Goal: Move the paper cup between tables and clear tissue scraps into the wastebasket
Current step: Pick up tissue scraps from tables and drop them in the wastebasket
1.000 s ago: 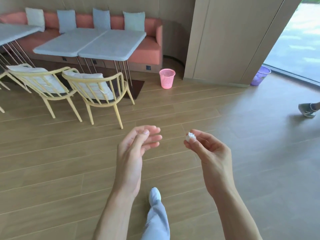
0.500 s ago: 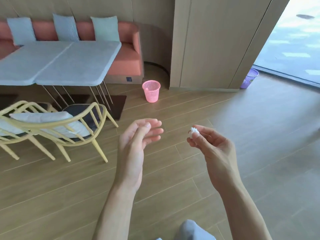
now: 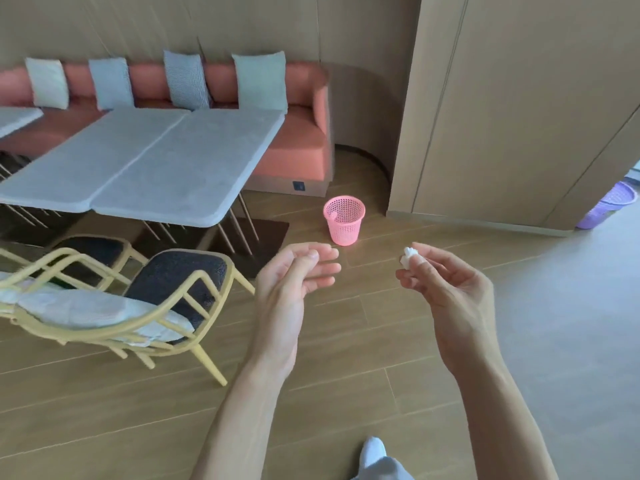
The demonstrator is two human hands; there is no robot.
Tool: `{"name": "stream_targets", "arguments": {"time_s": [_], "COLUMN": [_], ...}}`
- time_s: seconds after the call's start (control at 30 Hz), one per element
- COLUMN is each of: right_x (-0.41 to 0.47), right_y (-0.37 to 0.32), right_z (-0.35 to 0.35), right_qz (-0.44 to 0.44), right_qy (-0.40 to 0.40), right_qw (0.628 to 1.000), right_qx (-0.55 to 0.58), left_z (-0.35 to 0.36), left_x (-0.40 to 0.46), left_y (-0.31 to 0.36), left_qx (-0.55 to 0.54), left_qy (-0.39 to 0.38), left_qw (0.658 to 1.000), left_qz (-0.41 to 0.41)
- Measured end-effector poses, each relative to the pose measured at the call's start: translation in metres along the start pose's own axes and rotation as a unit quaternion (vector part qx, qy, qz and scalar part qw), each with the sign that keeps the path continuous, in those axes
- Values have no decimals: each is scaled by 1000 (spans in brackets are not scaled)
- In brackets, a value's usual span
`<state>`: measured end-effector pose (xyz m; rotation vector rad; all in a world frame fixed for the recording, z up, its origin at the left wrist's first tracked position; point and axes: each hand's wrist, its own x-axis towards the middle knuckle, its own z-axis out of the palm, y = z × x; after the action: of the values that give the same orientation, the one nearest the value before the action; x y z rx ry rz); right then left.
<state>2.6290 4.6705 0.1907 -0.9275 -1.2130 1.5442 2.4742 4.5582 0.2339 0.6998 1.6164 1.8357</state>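
Fingers of the right hand (image 3: 446,289) pinch a tissue scrap (image 3: 408,257); left hand (image 3: 291,289) hangs loose, empty. Pink wastebasket (image 3: 344,220) stands on wood floor (image 3: 104,410) beside grey tables (image 3: 145,168).

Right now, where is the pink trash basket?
In the head view, the pink wastebasket stands on the wood floor just right of centre, past the grey table and near the end of the orange sofa.

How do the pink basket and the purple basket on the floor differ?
The pink basket stands upright in full view near the sofa; the purple basket sits further right, partly hidden behind the wooden wall. The pink one shows a small white scrap inside; the purple one's inside isn't visible. Both are mesh plastic.
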Motion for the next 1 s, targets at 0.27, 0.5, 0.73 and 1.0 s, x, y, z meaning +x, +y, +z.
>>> {"name": "stream_targets", "arguments": {"time_s": [0.27,0.5,0.73,1.0], "right_x": [160,309,493,650], "right_y": [-8,25,15,33], "right_z": [28,58,100,143], "right_qz": [21,31,34,56], "right_qy": [-48,-66,-15,-48], "right_qw": [998,994,992,986], "right_qx": [-22,-79,-117,-147], "left_z": [61,86,126,147], "left_x": [159,316,512,663], "left_y": [-10,-56,-56,-69], "left_qx": [-18,-38,-46,-12], "left_qy": [12,33,24,52], "left_qw": [1000,998,997,996], "left_qz": [-4,-46,-61,-71]}}
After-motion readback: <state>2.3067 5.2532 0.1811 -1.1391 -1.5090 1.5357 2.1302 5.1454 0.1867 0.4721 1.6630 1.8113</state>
